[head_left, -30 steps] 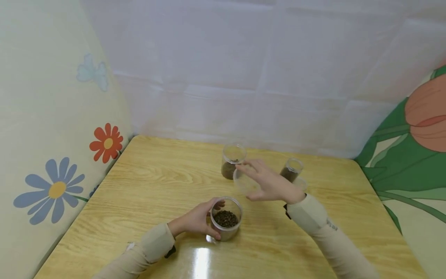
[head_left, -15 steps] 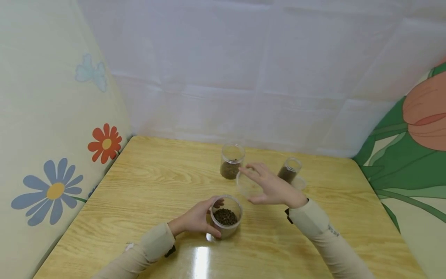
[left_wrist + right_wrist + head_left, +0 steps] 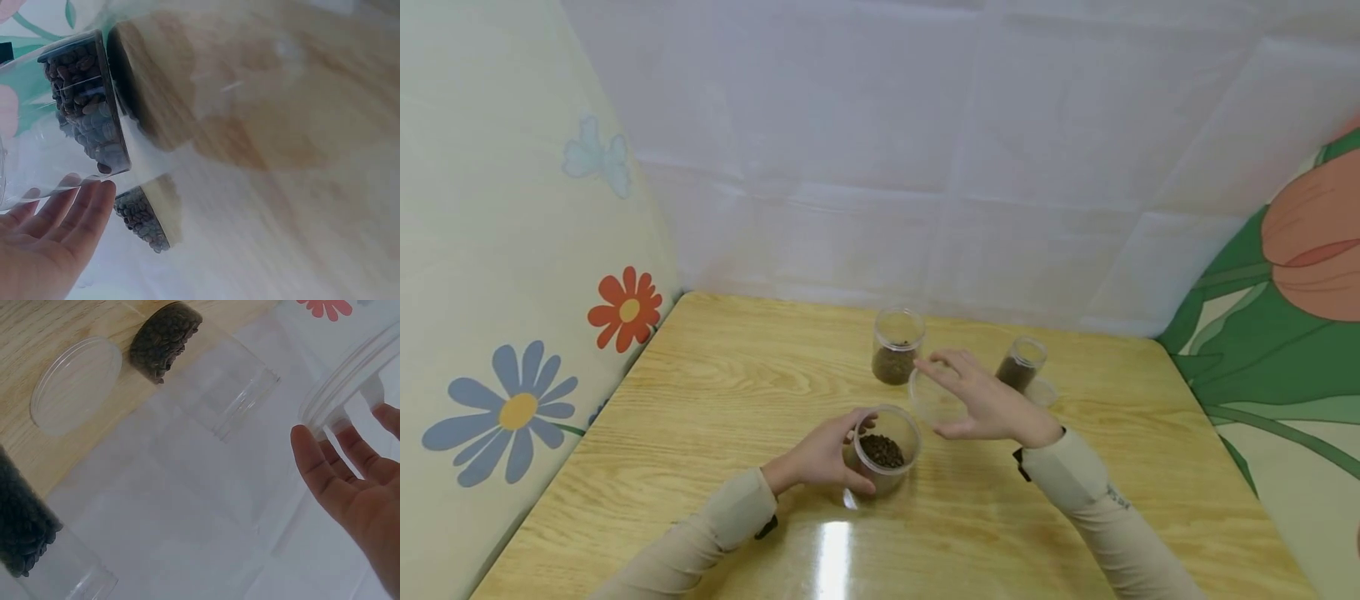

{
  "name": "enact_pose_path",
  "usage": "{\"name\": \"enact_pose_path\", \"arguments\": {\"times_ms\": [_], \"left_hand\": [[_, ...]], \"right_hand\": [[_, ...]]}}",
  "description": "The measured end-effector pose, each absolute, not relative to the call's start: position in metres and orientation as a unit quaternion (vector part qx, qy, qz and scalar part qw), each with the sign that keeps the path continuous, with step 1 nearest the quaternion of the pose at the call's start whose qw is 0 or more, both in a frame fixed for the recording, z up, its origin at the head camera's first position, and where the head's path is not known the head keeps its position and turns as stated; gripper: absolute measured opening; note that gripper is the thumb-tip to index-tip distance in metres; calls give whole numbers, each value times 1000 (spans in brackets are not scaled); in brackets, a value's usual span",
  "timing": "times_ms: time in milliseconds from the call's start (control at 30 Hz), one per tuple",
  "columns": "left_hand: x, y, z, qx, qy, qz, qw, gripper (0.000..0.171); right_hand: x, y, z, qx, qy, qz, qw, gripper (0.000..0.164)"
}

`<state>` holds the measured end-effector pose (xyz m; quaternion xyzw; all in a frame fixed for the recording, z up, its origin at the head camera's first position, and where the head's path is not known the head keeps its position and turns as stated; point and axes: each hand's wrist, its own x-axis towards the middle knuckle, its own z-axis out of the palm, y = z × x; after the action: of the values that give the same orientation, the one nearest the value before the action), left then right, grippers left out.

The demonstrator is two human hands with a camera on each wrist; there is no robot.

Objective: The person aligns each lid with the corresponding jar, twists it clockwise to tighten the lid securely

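My left hand (image 3: 827,454) grips the side of a clear plastic jar (image 3: 891,478) partly filled with dark brown beans (image 3: 882,451), which look like coffee beans. The jar's mouth is uncovered. In the left wrist view, a gap shows between the base of this jar (image 3: 84,106) and the dark patch on the table. To the right, my right hand (image 3: 988,404) holds a round clear lid (image 3: 934,402) by its edge, apart from the jar. Thumb and fingertips pinch the lid (image 3: 350,381) in the right wrist view.
Behind the hands stands a wide clear jar (image 3: 895,363), uncovered and partly filled with dark beans. A narrower jar (image 3: 1017,372) with dark contents is at the right, beside another clear lid (image 3: 1042,392) on the wooden table (image 3: 760,358). A white cloth (image 3: 820,150) hangs behind.
The left hand and its jar have shifted slightly up and away from the table's front. The right hand and lid moved slightly right at first, then stayed nearly still.
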<state>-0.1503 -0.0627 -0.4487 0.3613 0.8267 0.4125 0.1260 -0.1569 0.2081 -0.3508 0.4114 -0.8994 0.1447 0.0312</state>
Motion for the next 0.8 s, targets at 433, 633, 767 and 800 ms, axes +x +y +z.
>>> {"name": "enact_pose_path", "arguments": {"times_ms": [433, 633, 767, 800], "left_hand": [[-153, -60, -438, 357, 843, 389, 104, 95], [-154, -56, -435, 357, 853, 369, 91, 93], [-154, -55, -433, 358, 860, 354, 86, 92], [-154, -54, -433, 358, 861, 351, 85, 91]], "right_hand": [[-152, 208, -349, 425, -892, 148, 48, 83], [-150, 207, -351, 436, -885, 154, 56, 83], [-149, 207, -352, 444, -880, 157, 64, 83], [-149, 207, -353, 446, -879, 156, 65, 83]]}}
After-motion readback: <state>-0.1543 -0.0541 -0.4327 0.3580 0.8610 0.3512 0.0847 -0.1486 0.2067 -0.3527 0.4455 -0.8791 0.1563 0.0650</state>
